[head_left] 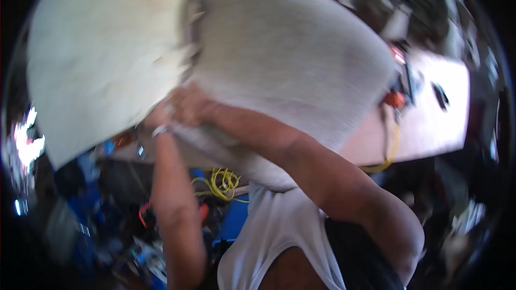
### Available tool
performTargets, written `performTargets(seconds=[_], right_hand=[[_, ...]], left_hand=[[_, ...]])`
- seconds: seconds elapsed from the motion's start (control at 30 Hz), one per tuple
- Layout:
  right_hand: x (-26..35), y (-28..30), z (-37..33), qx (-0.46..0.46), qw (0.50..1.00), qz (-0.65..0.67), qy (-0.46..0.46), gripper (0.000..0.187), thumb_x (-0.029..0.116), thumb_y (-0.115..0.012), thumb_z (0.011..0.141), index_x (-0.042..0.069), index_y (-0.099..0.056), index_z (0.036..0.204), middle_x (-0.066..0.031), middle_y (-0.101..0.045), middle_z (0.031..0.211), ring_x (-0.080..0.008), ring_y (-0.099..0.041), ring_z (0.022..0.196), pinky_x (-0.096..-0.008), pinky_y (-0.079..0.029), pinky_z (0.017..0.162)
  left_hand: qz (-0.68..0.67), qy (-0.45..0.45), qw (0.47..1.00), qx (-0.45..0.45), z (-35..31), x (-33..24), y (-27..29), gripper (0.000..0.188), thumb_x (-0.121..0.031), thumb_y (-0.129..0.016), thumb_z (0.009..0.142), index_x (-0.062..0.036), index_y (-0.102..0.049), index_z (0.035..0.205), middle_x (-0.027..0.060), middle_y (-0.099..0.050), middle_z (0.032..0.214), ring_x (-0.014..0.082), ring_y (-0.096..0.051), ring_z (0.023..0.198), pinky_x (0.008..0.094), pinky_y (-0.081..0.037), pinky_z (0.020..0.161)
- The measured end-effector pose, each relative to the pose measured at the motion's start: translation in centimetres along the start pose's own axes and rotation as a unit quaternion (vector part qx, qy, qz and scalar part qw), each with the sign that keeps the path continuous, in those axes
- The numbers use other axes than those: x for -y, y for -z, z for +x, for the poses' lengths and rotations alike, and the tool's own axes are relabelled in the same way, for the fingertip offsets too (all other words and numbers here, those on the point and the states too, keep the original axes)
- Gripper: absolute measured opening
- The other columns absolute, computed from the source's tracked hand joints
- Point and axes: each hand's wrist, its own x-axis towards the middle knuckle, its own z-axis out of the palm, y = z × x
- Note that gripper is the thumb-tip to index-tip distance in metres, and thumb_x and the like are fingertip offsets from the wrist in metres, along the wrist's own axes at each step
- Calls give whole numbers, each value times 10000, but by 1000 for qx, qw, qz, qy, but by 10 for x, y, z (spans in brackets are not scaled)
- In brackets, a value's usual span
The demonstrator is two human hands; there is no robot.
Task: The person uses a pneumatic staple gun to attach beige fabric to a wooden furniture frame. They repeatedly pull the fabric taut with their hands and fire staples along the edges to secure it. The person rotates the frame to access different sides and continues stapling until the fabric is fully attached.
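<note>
A large cream slab [107, 48], which looks like foam, fills the upper left. Beside it on the right spreads a grey ribbed fabric cover [290, 48], its uneven edge meeting the slab along a dark line. My left hand [159, 114], with a pale band at the wrist, is closed at the lower end of that seam, next to the slab's edge. Close against it, my right hand [191, 103] reaches across and is closed on the fabric's edge. Motion blurs the fingers of both hands. The fabric's lower part hangs over the table edge against my white shirt.
A pale table [430, 118] lies under the cover. On its right stand an orange-and-black tool [396, 99] with a yellow hose [395, 145] and a small dark object [441, 95]. Below the table are a coiled yellow hose [220, 183] and clutter. Blurred material heaps up at the upper right.
</note>
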Motion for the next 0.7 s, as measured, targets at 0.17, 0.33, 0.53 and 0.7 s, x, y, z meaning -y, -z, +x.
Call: performTargets(seconds=[0.17,0.33,0.53,0.7], right_hand=[[-1,112,-210,-119,976,173,57,300,346,-561,1010,80,-700,1012,-152,-678,1074,-331,-657,1030,-442,-512,885],[-126,112,-456,-647,687,-114,-309,421,376,-694,961,18,-692,740,-104,-709,660,-237,-627,548,-403,-469,528],[-147,91,-491,-422,773,-234,-413,343,176,-598,1014,10,-578,1314,-192,-638,1281,-361,-582,1214,-462,-476,1039],[-237,107,-452,-319,780,-209,-496,378,270,-618,957,72,-602,1280,-178,-619,1263,-363,-592,1199,-499,-475,998]], left_hand=[[57,228,972,23,7,-6,12,477,-94,-819,727,141,-704,1126,200,-721,1190,313,-705,1023,395,-573,924],[147,-10,979,-139,-7,-9,3,611,-85,-877,655,115,-681,1198,180,-697,1260,292,-663,1147,380,-486,1056],[179,190,961,-97,0,-19,21,720,-239,-892,673,135,-649,1238,289,-635,1344,359,-622,1247,392,-466,1101],[254,76,962,67,28,9,30,538,-254,-869,727,115,-729,1093,241,-717,1204,336,-666,1118,409,-512,1030]])
